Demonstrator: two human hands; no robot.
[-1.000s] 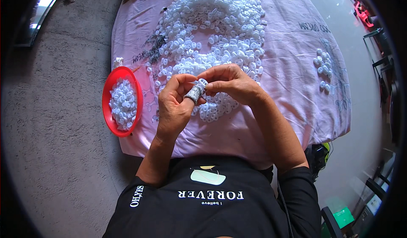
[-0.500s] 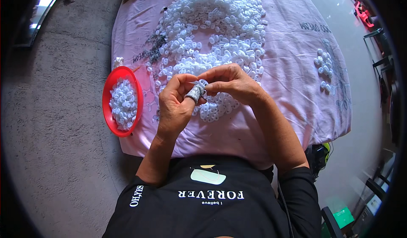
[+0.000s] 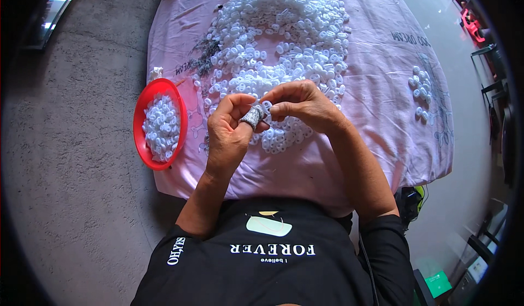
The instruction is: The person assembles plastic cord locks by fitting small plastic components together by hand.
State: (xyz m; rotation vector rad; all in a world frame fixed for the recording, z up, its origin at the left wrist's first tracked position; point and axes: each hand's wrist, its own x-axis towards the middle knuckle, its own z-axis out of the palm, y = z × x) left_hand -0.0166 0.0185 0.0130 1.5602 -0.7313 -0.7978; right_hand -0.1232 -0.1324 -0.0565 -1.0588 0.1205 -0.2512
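Note:
My left hand and my right hand meet over the near part of a heap of small white plastic pieces. One oval white plastic piece, with holes through it, sits between the thumb and forefinger of my right hand. Close beside it is my left thumb, wrapped in a grey speckled band. The left fingers are curled in against that thumb; whatever they grip is hidden.
A red bowl of similar white pieces stands at the table's left edge. Several loose pieces lie apart on the right of the pink cloth. Beyond the cloth's left side is grey floor.
My right fingertips have drawn slightly away from my left fingers, and the white piece shows more fully between them. The whole view has shifted a little.

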